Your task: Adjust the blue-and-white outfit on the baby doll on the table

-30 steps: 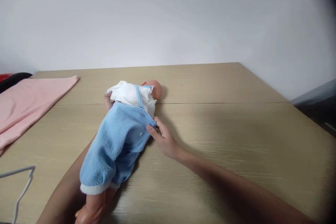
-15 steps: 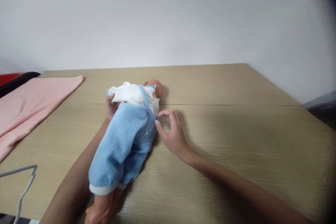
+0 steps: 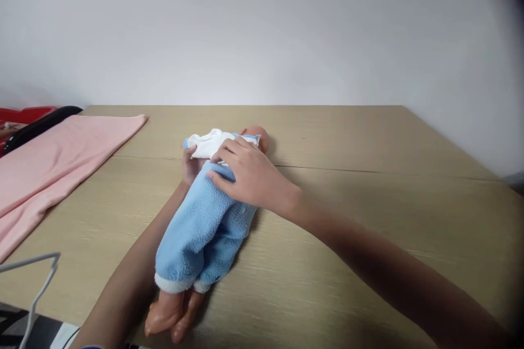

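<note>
A baby doll [image 3: 186, 232] lies on its side across the table, dressed in fuzzy light-blue trousers with white cuffs and a white top [image 3: 207, 143]. Its head [image 3: 261, 135] points away from me and its bare feet [image 3: 167, 317] point toward me. My left hand [image 3: 191, 168] is closed around the doll's white-sleeved arm, its thumb on top and the other fingers mostly hidden. Across the doll's waist lies my right hand [image 3: 241, 172], thumb and fingers apart, fingertips touching the top edge of the blue trousers. It covers the doll's back and the blue strap.
On the left, a pink cloth [image 3: 65, 158] is spread over the wooden table [image 3: 347, 240]. Behind it sits a red and black object [image 3: 45, 120], partly cut off. A white bent wire or cable [image 3: 41, 289] stands at the lower left. A pale wall [image 3: 262, 32] rises behind the table.
My right hand has moved left from the doll's right side to across its waist. Doll and left hand appear slightly further right as the view shifted; the left hand keeps its hold.
</note>
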Tool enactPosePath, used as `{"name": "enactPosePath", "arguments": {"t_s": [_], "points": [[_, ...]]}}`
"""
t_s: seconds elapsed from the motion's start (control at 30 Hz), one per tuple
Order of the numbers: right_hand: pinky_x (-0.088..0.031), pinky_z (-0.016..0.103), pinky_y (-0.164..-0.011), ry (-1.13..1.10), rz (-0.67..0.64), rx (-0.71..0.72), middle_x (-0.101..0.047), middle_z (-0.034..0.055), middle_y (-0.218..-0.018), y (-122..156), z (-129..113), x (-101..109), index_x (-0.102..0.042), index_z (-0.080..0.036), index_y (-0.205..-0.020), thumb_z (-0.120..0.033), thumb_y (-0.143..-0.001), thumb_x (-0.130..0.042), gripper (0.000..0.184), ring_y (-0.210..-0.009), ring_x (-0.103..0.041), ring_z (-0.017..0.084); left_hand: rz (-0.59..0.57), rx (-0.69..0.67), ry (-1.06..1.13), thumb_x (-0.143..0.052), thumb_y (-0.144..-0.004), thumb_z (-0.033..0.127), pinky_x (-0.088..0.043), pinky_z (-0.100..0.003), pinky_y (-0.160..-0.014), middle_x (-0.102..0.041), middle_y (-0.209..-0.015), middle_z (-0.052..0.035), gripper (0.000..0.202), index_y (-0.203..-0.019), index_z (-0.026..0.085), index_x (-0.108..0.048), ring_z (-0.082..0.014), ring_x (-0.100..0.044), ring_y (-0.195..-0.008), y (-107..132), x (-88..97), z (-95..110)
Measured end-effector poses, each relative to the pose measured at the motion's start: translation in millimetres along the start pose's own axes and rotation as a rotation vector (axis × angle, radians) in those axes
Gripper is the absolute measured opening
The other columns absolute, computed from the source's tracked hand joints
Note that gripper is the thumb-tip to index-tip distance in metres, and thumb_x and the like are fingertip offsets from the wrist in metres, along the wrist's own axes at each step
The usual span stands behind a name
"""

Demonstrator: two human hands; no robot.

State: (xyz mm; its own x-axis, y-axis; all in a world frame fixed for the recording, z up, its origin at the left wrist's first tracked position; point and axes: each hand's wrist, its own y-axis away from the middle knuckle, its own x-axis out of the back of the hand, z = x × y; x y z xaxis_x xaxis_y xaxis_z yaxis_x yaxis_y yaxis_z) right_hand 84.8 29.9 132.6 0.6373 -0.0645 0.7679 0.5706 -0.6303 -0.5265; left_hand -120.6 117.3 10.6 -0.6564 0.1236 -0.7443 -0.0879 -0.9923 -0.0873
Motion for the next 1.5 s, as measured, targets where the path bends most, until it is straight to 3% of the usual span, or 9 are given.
{"name": "enactPosePath", "arguments": {"t_s": [0.2, 0.47, 0.63, 0.8, 1.03, 1.23, 1.37, 1.5], "points": [[-0.046, 0.053, -0.114, -0.064, -0.022, -0.072, -0.074, 0.0107, -0.110, 2.2, -1.1, -2.8, -0.067, -0.024, -0.092, -0.039, -0.110, -0.074, 0.025, -0.119, -0.063, 0.034, -0.030, -0.005, 0.018, -0.083, -0.088, 0.051, -0.066, -0.049, -0.114, -0.086, -0.124, -0.0083, 0.037, -0.112, 0.026, -0.071, -0.0406, -0.077, -0.136, -0.6, -2.6, -0.4], [-0.050, 0.040, -0.091, -0.358, 0.002, -0.382, -0.073, 0.0012, -0.097, -7.7, 19.0, -6.2, -0.059, -0.027, -0.099, -0.039, -0.114, -0.061, 0.020, -0.095, -0.068, 0.025, 0.028, -0.008, 0.027, -0.080, -0.088, 0.048, -0.065, -0.050, -0.116, -0.087, -0.122, -0.0071, 0.036, -0.115, 0.025, -0.072, -0.0419, -0.076, -0.138, 1.3, -5.3, -1.8], [-0.054, 0.036, -0.095, -0.442, -0.120, -0.453, -0.080, 0.0020, -0.112, -18.8, 29.2, -6.2, -0.061, -0.026, -0.109, -0.034, -0.106, -0.074, 0.015, -0.109, -0.074, 0.024, 0.003, 0.023, 0.042, -0.074, -0.092, 0.046, -0.063, -0.050, -0.120, -0.086, -0.132, -0.0088, 0.043, -0.128, 0.023, -0.073, -0.0430, -0.073, -0.144, 3.3, -4.4, -1.8], [-0.056, 0.038, -0.105, -0.489, -0.126, -0.509, -0.080, 0.0052, -0.126, -19.2, 28.0, -2.4, -0.062, -0.026, -0.128, -0.025, -0.099, -0.085, 0.038, -0.125, -0.075, 0.026, 0.012, 0.042, 0.040, -0.078, -0.090, 0.049, -0.063, -0.053, -0.121, -0.086, -0.134, -0.0104, 0.052, -0.134, 0.023, -0.072, -0.0452, -0.071, -0.146, 2.3, -5.3, -0.9], [-0.055, 0.045, -0.117, -0.576, -0.015, -0.503, -0.079, 0.0071, -0.127, -10.7, 19.2, -3.9, -0.069, -0.024, -0.124, -0.015, -0.101, -0.077, 0.025, -0.126, -0.074, 0.024, -0.019, 0.044, 0.028, -0.082, -0.084, 0.050, -0.063, -0.053, -0.120, -0.085, -0.132, -0.0108, 0.049, -0.124, 0.024, -0.072, -0.0447, -0.072, -0.143, 2.7, -7.2, -1.6], [-0.057, 0.036, -0.112, -0.799, 0.106, -0.387, -0.082, 0.0036, -0.115, -12.3, 8.4, -14.8, -0.068, -0.021, -0.115, 0.005, -0.094, -0.061, 0.035, -0.118, -0.078, 0.018, -0.040, 0.001, 0.036, -0.085, -0.081, 0.050, -0.063, -0.050, -0.118, -0.086, -0.121, -0.0092, 0.044, -0.115, 0.025, -0.074, -0.0421, -0.075, -0.139, -0.7, -3.6, -4.0], [-0.057, 0.038, -0.096, -0.579, 0.233, -0.377, -0.078, 0.0004, -0.105, -11.9, 13.5, -23.7, -0.071, -0.021, -0.111, 0.001, -0.096, -0.061, 0.029, -0.087, -0.070, 0.018, -0.002, -0.027, -0.027, -0.085, -0.082, 0.057, -0.062, -0.049, -0.118, -0.087, -0.117, -0.0075, 0.044, -0.111, 0.024, -0.075, -0.0408, -0.074, -0.139, -6.2, 6.8, -4.0], [-0.055, 0.040, -0.092, -0.292, 0.472, -0.272, -0.072, 0.0032, -0.109, 5.3, 31.0, -28.7, -0.068, -0.024, -0.102, 0.001, -0.095, -0.056, 0.028, -0.082, -0.061, 0.019, 0.024, -0.043, -0.048, -0.081, -0.086, 0.056, -0.060, -0.047, -0.119, -0.087, -0.117, -0.0050, 0.042, -0.111, 0.023, -0.076, -0.0379, -0.073, -0.140, -11.2, 14.7, -4.6]]}}
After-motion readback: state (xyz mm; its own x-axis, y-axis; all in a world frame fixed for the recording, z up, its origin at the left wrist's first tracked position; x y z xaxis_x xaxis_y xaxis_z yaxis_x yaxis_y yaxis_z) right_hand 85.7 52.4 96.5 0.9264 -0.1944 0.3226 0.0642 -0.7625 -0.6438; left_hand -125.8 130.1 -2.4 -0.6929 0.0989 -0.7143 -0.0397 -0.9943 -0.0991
